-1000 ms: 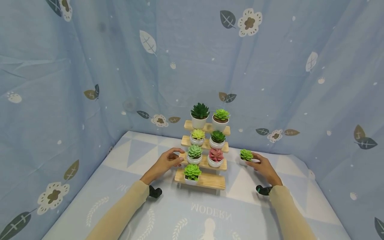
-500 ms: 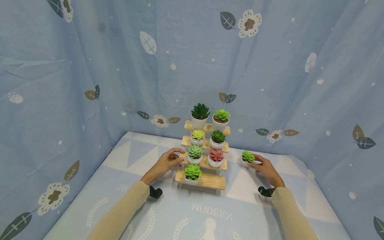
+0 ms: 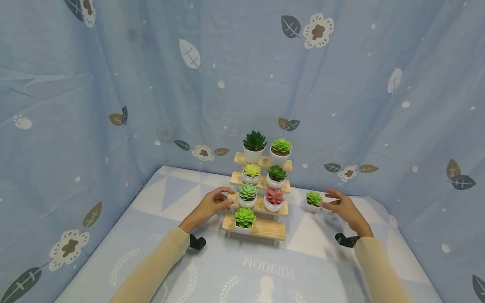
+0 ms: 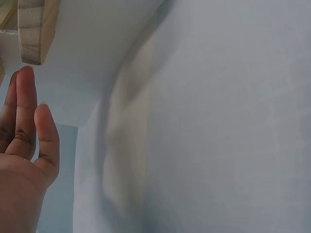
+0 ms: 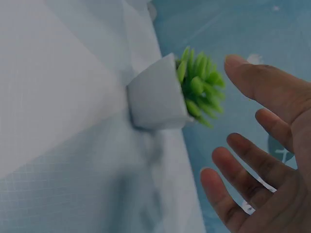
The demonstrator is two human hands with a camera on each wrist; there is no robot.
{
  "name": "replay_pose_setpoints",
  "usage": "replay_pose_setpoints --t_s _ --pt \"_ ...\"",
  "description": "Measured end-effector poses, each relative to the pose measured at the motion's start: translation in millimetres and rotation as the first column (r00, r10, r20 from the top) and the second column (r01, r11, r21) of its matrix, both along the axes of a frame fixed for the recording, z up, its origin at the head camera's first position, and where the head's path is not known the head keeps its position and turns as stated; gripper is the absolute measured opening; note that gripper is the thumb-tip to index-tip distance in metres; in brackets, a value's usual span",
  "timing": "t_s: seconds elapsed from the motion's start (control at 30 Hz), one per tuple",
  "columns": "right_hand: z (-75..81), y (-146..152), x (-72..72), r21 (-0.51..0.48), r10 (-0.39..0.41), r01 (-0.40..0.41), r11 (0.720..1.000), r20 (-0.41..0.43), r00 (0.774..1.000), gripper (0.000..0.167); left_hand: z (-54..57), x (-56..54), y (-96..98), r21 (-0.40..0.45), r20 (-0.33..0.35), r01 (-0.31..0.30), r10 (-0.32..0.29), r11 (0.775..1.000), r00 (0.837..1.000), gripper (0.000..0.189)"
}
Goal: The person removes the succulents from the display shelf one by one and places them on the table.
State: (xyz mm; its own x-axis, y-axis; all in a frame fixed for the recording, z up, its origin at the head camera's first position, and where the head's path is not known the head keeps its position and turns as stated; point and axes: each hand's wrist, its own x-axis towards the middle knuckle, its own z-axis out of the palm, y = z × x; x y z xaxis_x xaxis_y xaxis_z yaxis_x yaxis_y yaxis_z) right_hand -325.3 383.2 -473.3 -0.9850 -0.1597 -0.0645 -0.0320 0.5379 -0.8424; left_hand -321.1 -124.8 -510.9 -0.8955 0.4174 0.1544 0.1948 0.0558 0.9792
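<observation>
A small white square pot with a bright green succulent (image 3: 313,201) stands upright on the table, right of a four-tier wooden plant stand (image 3: 270,228). My right hand (image 3: 346,210) is just right of that succulent, thumb and fingers spread with nothing between them. The right wrist view shows a gap between the fingers and the white pot (image 5: 158,94). My left hand (image 3: 208,206) is at the stand's left side, its fingertips right at the end of a wooden board (image 4: 34,36). The left fingers are relaxed and hold nothing.
Potted succulents fill the stand: a tall dark green one (image 3: 254,143) on top, a pink one (image 3: 274,198) lower right, and a light green one (image 3: 244,218) on the lowest board's left. A patterned blue curtain (image 3: 242,84) hangs close behind the table (image 3: 212,269).
My right hand has let go of the potted succulent and drawn back to the right, its fingers spreading. Before that the pot shifted slightly right. The left hand stays in place.
</observation>
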Motion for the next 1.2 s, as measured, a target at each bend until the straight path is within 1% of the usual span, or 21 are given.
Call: replay_pose_setpoints --t_s 0.13,0.2,0.3,0.47,0.53,0.67,0.9,1.0,1.2 --pt "10.8 -4 7.5 0.027 -0.028 0.03 0.999 -0.066 0.997 0.08 0.1 0.5 0.3 0.011 -0.005 -0.004 0.004 1.0 1.0 0.04" --pt "17.2 -10 12.0 0.033 -0.049 0.052 0.998 -0.093 0.994 0.077 0.3 0.5 -0.1 0.01 -0.006 -0.012 0.012 1.0 1.0 0.041" --pt "22.6 -20 16.5 0.034 -0.078 0.083 0.996 -0.131 0.988 0.074 1.4 0.6 -0.6 0.008 -0.006 -0.025 0.025 1.0 1.0 0.04" --pt "24.4 -33 23.8 0.032 -0.1 0.109 0.994 -0.198 0.975 0.067 2.3 0.7 1.3 0.015 -0.012 -0.03 0.03 0.999 0.999 0.039" --pt "26.0 -39 28.2 0.032 -0.091 0.1 0.994 -0.224 0.97 0.065 2.1 1.2 1.8 0.017 -0.016 -0.031 0.031 0.999 0.999 0.039" --pt "30.2 -52 37.1 0.03 -0.065 0.074 0.997 -0.249 0.966 0.062 1.2 2.7 1.7 0.016 -0.015 -0.041 0.041 0.999 0.999 0.039" --pt "35.5 -76 53.8 -0.014 -0.037 0.034 0.999 -0.245 0.969 0.055 -1.6 1.4 0.7 0.01 -0.013 -0.042 0.042 0.999 0.999 0.042" --pt "35.7 -87 59.2 -0.021 -0.02 0.015 1.0 -0.252 0.968 0.052 -2.3 0.5 0.5 0.014 -0.012 -0.04 0.04 0.999 0.999 0.044" --pt "30.5 -105 67.1 -0.056 0.024 -0.04 0.998 -0.255 0.967 0.048 -5.6 0.3 0.4 0.019 -0.016 -0.037 0.037 0.999 0.999 0.044"
